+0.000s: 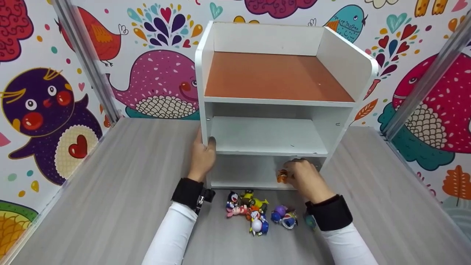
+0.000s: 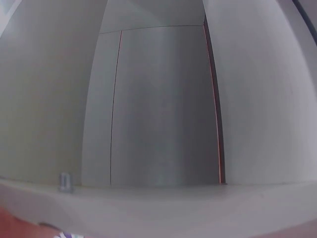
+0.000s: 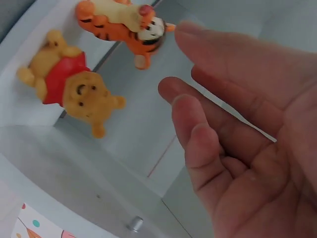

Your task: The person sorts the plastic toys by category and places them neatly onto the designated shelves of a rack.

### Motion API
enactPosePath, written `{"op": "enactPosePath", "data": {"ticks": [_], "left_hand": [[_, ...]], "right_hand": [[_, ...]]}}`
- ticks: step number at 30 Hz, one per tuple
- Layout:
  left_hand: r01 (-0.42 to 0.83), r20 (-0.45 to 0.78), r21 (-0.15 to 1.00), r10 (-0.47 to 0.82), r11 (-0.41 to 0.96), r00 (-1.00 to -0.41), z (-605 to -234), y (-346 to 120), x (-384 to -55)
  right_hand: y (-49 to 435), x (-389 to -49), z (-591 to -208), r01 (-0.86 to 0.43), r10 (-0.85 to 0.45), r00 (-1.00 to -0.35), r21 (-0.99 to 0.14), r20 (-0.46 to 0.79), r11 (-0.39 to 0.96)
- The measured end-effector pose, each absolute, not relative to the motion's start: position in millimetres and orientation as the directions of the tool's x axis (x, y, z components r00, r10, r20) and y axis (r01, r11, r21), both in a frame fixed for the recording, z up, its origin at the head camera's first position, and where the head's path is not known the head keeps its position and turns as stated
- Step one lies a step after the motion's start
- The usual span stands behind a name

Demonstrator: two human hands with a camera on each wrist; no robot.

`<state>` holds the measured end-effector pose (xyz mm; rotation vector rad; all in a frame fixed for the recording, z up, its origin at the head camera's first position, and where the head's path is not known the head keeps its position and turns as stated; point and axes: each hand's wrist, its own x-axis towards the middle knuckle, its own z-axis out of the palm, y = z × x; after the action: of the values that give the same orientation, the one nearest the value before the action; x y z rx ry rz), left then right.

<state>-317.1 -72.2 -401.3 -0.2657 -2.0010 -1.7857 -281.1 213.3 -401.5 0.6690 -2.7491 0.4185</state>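
Tiger figurine sits just beside the right hand, whose fingers are apart; best skirt it gently, the left hand clamped on the side panel

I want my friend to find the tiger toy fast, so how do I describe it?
Look for the white shelf unit and go down to its bottom shelf. There, by the right hand, is the tiger toy. It's orange with black stripes, while the yellow bear toy beside it wears a red shirt.
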Motion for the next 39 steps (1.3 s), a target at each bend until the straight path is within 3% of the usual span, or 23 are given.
{"op": "enactPosePath", "data": {"ticks": [6,17,22,29,39], "left_hand": [[0.422,0.443,0.893,-0.147,0.154,-0.884,-402,-72,-316],[0.428,0.442,0.896,-0.149,0.119,-0.884,-401,-72,-318],[0.428,0.443,0.896,-0.152,0.12,-0.884,-402,-71,-319],[0.43,0.449,0.892,-0.153,0.141,-0.88,-403,-72,-319],[0.428,0.447,0.893,-0.159,0.141,-0.88,-402,-71,-318]], "right_hand": [[209,-276,-399,-0.493,-0.41,-0.849,-0.224,0.333,0.841],[174,-251,-399,-0.687,-0.642,-0.724,-0.179,0.254,0.704],[147,-239,-413,-0.779,-0.75,-0.624,-0.092,0.219,0.62],[126,-230,-430,-0.796,-0.797,-0.585,0.081,0.15,0.6],[120,-227,-441,-0.811,-0.839,-0.494,0.226,0.229,0.539]]}}
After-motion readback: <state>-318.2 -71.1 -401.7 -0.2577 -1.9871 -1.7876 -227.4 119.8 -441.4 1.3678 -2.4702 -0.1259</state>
